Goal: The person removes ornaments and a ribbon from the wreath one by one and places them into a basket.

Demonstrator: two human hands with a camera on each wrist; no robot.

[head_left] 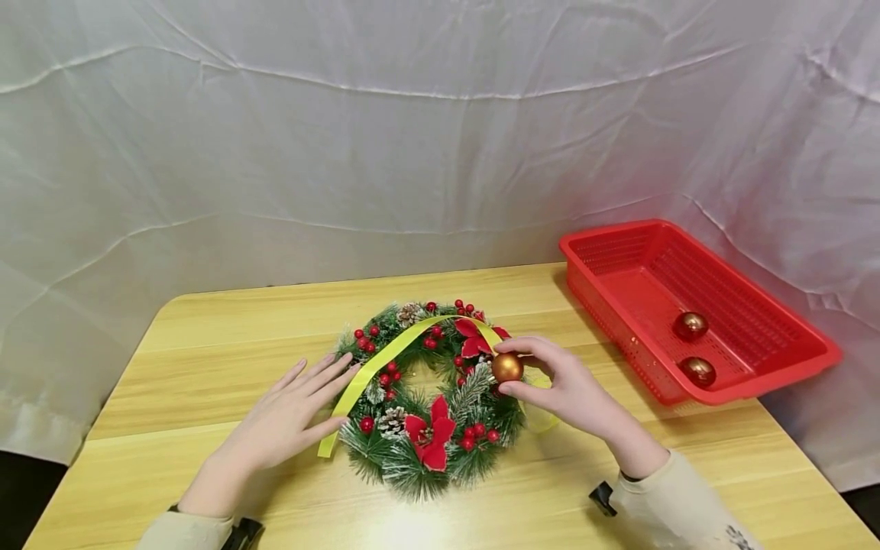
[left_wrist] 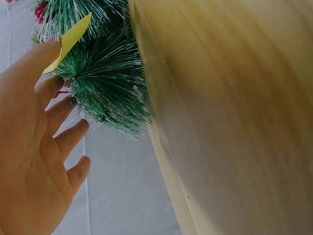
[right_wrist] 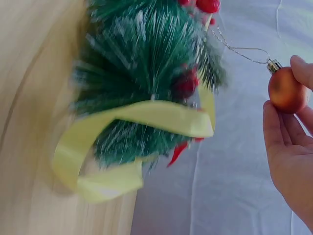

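Note:
A green wreath with red berries, pine cones and red flowers lies on the table. Across its top and left side runs a yellow ribbon, whose other end curls at the wreath's right edge, as the right wrist view shows. My right hand pinches a matte copper bauble between thumb and fingers above the wreath's right side. From the bauble's cap a thin silver cord loop stretches toward the wreath. My left hand rests with straight fingers at the wreath's left edge, touching the ribbon.
A red plastic basket stands at the right on the wooden table, overhanging its edge. Inside it lie two shiny copper baubles. Behind the table hangs a pale grey cloth.

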